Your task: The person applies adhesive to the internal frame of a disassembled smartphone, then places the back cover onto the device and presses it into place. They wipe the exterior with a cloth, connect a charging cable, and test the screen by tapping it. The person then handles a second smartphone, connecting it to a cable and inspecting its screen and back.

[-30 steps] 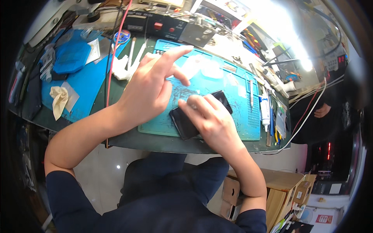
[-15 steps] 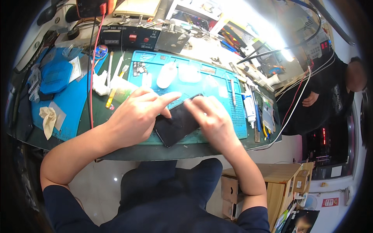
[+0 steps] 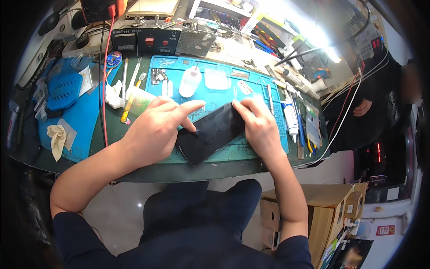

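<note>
A black smartphone (image 3: 214,132) lies slanted at the near edge of the blue work mat, its dark face up with faint smears or reflections. My left hand (image 3: 156,127) is at its left side, the thumb on the dark face and the index finger stretched out above the far edge. The other fingers are curled in by the phone's left end; their tips are hidden. At the upper right corner, my right hand (image 3: 260,127) pinches the phone between thumb and fingers. Beyond the phone stand a white bottle (image 3: 190,82) and a clear shallow box (image 3: 217,79).
On the right lie a white tube (image 3: 290,120), a pen-like tool (image 3: 270,98) and pliers (image 3: 310,145). A yellow-handled brush (image 3: 130,105) and crumpled tissue (image 3: 115,95) are on the left. A red cable (image 3: 105,85) crosses the bench. Another person (image 3: 380,107) is at the right.
My right hand has moved from over the phone's face to its upper right corner, uncovering more of the dark face. My left hand keeps nearly the same pose.
</note>
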Demonstrator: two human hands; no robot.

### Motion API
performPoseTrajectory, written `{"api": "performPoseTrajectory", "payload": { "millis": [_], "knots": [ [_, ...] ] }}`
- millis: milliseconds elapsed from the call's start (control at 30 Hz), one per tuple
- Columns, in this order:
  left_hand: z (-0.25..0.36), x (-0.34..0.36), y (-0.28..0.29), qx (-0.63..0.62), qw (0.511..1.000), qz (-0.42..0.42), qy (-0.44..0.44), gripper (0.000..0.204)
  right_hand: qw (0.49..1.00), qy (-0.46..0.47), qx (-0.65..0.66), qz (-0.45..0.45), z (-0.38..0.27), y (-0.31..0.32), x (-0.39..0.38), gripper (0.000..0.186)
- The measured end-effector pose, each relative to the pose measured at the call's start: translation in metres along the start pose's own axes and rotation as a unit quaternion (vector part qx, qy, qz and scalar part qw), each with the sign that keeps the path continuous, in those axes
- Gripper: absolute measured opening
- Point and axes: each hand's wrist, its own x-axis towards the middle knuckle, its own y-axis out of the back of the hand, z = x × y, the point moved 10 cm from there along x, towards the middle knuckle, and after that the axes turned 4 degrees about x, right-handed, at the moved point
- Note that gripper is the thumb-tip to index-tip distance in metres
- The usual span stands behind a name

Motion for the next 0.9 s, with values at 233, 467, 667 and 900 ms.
{"api": "performPoseTrajectory", "payload": {
  "millis": [233, 467, 667, 900],
  "knots": [
    [-0.003, -0.001, -0.004, -0.005, 1.0, 0.002, 0.006, 0.07, 0.999, 0.004, -0.03, -0.01, -0.021, 0.018, -0.035, 0.045],
    [-0.003, -0.002, 0.001, -0.009, 1.0, 0.013, -0.011, 0.066, 0.988, 0.131, 0.072, 0.035, -0.112, 0.018, -0.027, 0.041],
    [-0.002, 0.002, 0.015, -0.002, 0.998, 0.065, 0.006, 0.069, 1.0, 0.026, -0.004, -0.002, -0.045, 0.008, -0.008, 0.041],
    [-0.013, 0.0, 0.018, 0.015, 0.996, 0.087, 0.026, 0.067, 0.984, 0.147, 0.097, 0.023, -0.078, 0.019, -0.016, 0.04]
  ]
}}
